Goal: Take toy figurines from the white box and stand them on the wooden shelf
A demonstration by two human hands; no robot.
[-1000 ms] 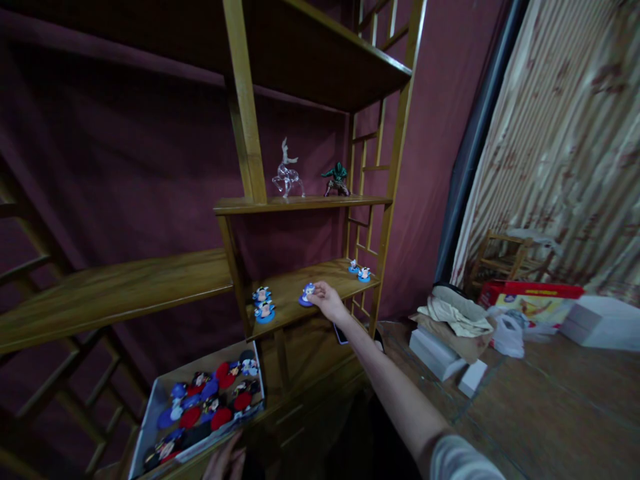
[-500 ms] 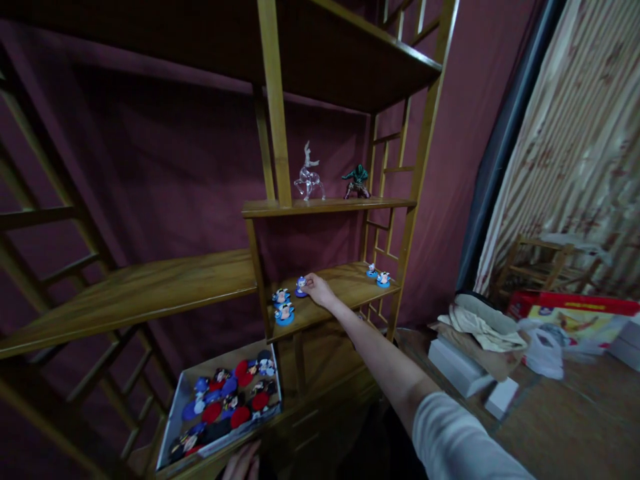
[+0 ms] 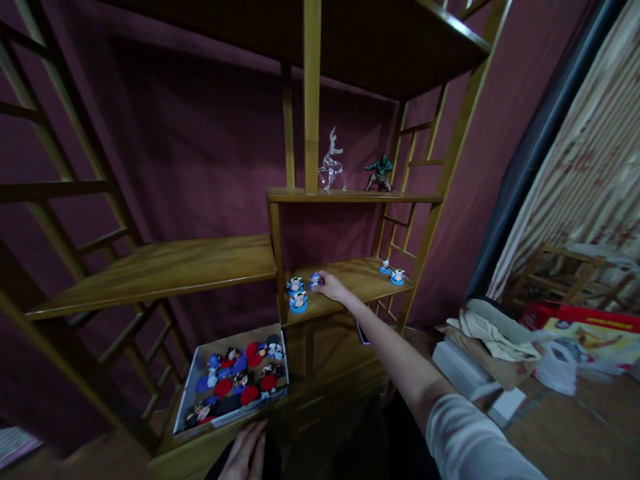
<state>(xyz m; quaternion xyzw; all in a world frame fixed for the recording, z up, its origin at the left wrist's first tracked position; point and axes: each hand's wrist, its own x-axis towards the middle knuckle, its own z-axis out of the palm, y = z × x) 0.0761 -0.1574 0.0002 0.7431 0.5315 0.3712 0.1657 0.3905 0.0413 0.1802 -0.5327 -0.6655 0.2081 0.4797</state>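
Our right hand [image 3: 332, 287] pinches one purple round-based figurine [image 3: 315, 280] at the smooth brown wooden shelf [image 3: 367, 275].
We count four blue disc-based figurines [image 3: 299, 303], two just beside it, two at the shelf's right end; above stand one clear, glassy deer-like figure [image 3: 333, 167] and one green figure [image 3: 381, 172]. We cannot tell whether our left hand [image 3: 244, 455], near the white-walled rectangular box [image 3: 187, 399], is open.

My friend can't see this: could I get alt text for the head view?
The right hand holds a purple figurine at a shelf, beside two blue-based ones. The left hand is near a box of figurines.
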